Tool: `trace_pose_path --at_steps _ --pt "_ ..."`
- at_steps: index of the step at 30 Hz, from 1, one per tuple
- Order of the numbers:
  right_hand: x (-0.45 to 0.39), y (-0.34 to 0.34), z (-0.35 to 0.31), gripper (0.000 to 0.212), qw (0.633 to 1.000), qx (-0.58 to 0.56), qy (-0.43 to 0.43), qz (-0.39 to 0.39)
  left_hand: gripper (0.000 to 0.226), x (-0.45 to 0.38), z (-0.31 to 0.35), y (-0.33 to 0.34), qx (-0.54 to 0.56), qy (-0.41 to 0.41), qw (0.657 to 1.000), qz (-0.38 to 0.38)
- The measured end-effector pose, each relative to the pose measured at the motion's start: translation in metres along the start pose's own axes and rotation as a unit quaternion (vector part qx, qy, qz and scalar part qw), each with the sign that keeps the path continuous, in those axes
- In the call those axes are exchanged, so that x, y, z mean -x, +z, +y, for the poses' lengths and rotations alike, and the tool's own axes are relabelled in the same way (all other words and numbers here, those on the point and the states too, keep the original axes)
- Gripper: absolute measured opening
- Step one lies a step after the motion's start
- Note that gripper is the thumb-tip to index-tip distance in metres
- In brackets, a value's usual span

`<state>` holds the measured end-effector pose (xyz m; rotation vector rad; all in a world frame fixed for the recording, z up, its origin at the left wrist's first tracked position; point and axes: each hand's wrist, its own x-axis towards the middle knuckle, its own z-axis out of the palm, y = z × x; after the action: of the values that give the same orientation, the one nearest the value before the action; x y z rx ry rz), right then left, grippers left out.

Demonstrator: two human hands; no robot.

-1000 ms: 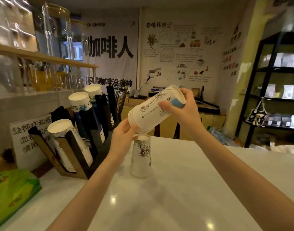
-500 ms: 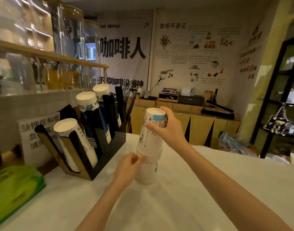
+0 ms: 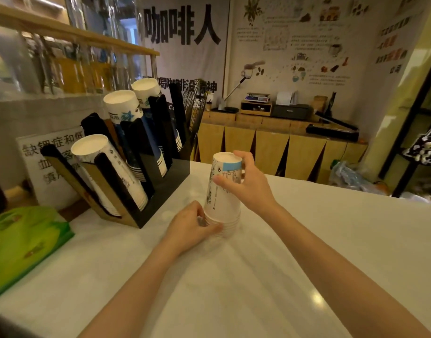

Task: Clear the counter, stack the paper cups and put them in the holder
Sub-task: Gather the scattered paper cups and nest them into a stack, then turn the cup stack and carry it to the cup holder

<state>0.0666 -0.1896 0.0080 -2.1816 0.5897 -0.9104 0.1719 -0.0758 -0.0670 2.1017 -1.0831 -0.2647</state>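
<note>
Standing upside down on the white counter (image 3: pixel 270 276), a stack of paper cups (image 3: pixel 223 191) sits near the middle of the head view, bases up, several rims nested at the bottom. The right hand (image 3: pixel 246 184) grips the upper part of the stack from the right side, thumb pressed on the printed front face and fingers (image 3: pixel 243 158) curled over the far side and top edge (a closed wrap around the top cup). The left hand (image 3: pixel 192 226) is low at the stack's bottom left, fingertips (image 3: pixel 214 228) bunched together and pinching the nested rims just above the counter. Both forearms run in from the bottom edge.

Just left of the stack, touching nothing of it, stands the black cup holder (image 3: pixel 160 191), tilted slots leaning back to the left. It holds three slanted columns of cups: a near white column (image 3: pixel 104 167), a middle column with blue print (image 3: pixel 126 113), and a far one (image 3: pixel 147 90). Behind the holder a white sign (image 3: pixel 48 162) with printed characters leans by the wall. A green packet (image 3: pixel 21 242) lies at the counter's left edge, well apart from the hands. Behind the counter: a wooden cabinet (image 3: pixel 270 142) with a scale (image 3: pixel 257 98), and wall posters (image 3: pixel 295 40).
</note>
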Motion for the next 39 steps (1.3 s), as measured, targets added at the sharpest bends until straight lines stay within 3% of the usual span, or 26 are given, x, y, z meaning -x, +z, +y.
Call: trace_pose_path --at_steps 5,9,22,27,31,36,39 --pt "0.003 0.004 0.002 0.072 1.000 0.009 0.004 0.000 0.077 0.000 0.002 0.003 -0.014 -0.025 0.999 -0.024" --pt "0.002 0.003 0.004 0.070 0.999 -0.045 0.021 0.012 0.100 0.000 0.001 0.007 -0.002 0.009 0.999 -0.040" --pt "-0.008 -0.013 0.032 0.064 0.970 -0.215 0.091 0.073 0.090 -0.005 -0.008 0.011 0.047 0.070 0.996 -0.016" --pt "-0.010 -0.012 0.045 0.051 0.892 -0.368 0.242 0.104 0.087 -0.005 -0.003 0.002 0.081 0.090 0.992 0.044" --pt "-0.005 -0.002 0.041 0.048 0.824 -0.453 0.330 0.080 0.095 0.001 0.007 -0.013 0.102 0.111 0.986 0.065" --pt "0.000 0.001 0.005 0.051 0.755 -0.556 0.344 0.040 0.096 0.020 0.040 -0.046 0.208 0.158 0.962 0.078" --pt "0.003 0.001 -0.029 0.052 0.710 -0.628 0.317 0.027 0.094 0.029 0.056 -0.081 0.180 0.202 0.956 0.111"
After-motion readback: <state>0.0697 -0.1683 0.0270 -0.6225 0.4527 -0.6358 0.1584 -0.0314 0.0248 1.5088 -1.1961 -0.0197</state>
